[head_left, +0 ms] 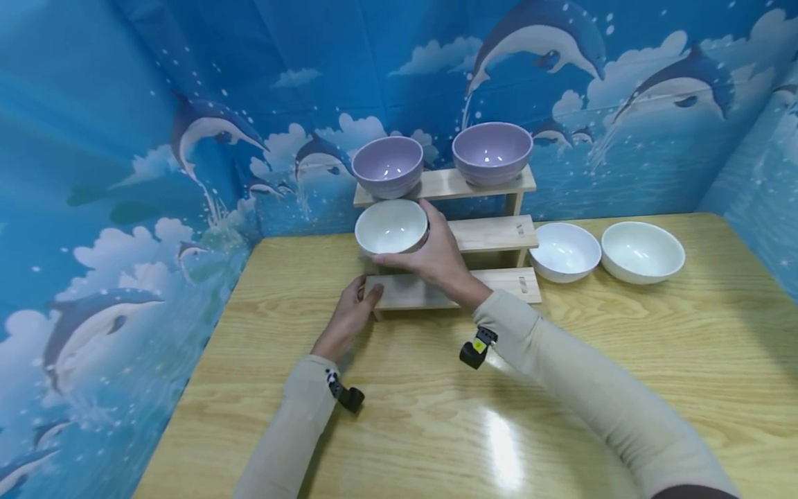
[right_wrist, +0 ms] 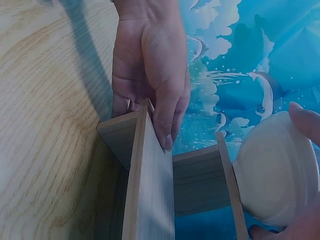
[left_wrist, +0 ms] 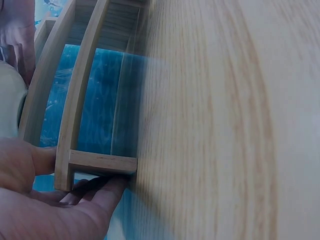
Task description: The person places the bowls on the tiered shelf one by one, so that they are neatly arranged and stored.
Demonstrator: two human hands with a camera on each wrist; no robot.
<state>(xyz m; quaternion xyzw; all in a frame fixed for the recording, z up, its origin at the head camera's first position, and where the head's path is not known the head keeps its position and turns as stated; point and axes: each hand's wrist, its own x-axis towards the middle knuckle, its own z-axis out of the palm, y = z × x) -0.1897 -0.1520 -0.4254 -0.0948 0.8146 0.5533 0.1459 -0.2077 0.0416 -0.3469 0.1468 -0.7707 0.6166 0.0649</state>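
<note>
My right hand [head_left: 441, 258] grips a white bowl [head_left: 389, 227] by its right side, thumb toward the front and fingers behind. The bowl is upright at the left end of the middle step of a three-step wooden rack [head_left: 408, 294]. In the right wrist view the bowl's base [right_wrist: 240, 177] is right at that step's board. My left hand [head_left: 346, 319] holds the left end of the lowest step, thumb on top. In the left wrist view its fingers [left_wrist: 102, 197] curl under the rack's end leg. Two purple bowls [head_left: 388, 166] stand on the top step.
Two more white bowls [head_left: 564, 253] stand side by side on the wood-grain table [head_left: 411, 416], just right of the rack. A blue dolphin-print curtain [head_left: 349, 62] rises close behind the rack and along the table's left side.
</note>
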